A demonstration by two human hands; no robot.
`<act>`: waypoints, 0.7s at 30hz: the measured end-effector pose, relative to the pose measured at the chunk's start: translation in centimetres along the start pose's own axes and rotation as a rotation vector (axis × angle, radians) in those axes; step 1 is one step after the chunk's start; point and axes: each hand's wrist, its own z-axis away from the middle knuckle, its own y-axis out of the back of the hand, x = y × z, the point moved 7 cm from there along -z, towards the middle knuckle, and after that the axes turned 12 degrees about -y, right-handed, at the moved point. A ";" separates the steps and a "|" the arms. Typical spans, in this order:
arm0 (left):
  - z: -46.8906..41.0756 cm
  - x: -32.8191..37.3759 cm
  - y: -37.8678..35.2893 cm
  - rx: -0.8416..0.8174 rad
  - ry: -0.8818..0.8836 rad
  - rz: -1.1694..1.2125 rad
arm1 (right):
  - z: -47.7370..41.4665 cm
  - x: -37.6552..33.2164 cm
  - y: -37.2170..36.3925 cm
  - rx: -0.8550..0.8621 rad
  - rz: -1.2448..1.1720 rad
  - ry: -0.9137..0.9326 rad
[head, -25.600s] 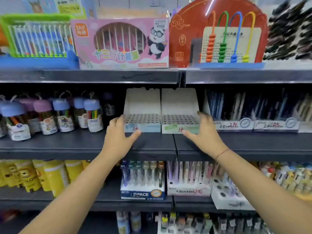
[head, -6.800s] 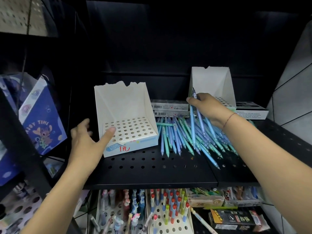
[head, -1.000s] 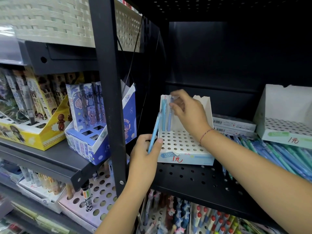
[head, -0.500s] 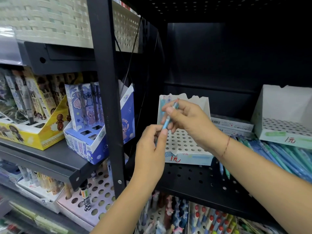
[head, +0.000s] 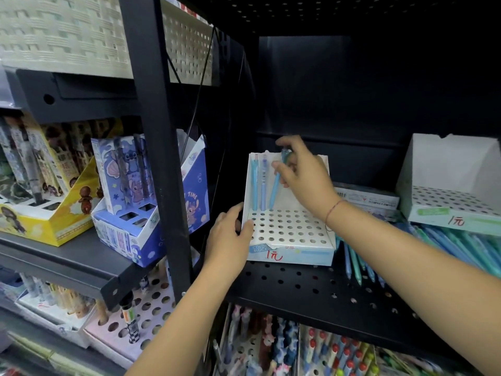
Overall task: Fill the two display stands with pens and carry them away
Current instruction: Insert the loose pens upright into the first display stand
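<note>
A white display stand [head: 290,232] with a perforated top and a blue "1元" front sits on the black perforated shelf [head: 311,289]. Two blue pens [head: 259,183] stand upright in its back row. My right hand [head: 301,172] pinches a third blue pen [head: 276,189], which leans with its tip in the back row. My left hand [head: 229,240] grips the stand's left wall, thumb on the perforated top. The second white stand [head: 450,196], green-fronted, stands at the right with no pens in it. Loose blue and green pens [head: 423,245] lie between the stands.
A black upright post [head: 160,147] stands just left of my left hand. Left of it are blue cartoon boxes [head: 127,185] and a yellow display [head: 51,202]. Flat boxes [head: 366,195] lie behind the loose pens. Pen racks [head: 273,348] fill the shelf below.
My right hand took the pen from my left hand and brought it to the stand's back row. My left hand moved onto the stand's left wall.
</note>
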 end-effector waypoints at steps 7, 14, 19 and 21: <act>0.3 0.3 0.0 0.010 -0.046 0.021 | 0.4 1.0 -1.9 -0.206 0.329 -0.044; 1.3 -0.3 1.1 0.105 -0.045 0.009 | -0.2 -0.1 5.5 0.053 0.043 -0.009; 2.2 -1.2 2.1 0.194 -0.021 -0.067 | 0.4 7.7 7.8 -0.044 0.205 -0.386; 2.4 -0.9 2.1 0.198 -0.028 -0.076 | 1.9 10.6 5.8 -0.225 0.339 -0.483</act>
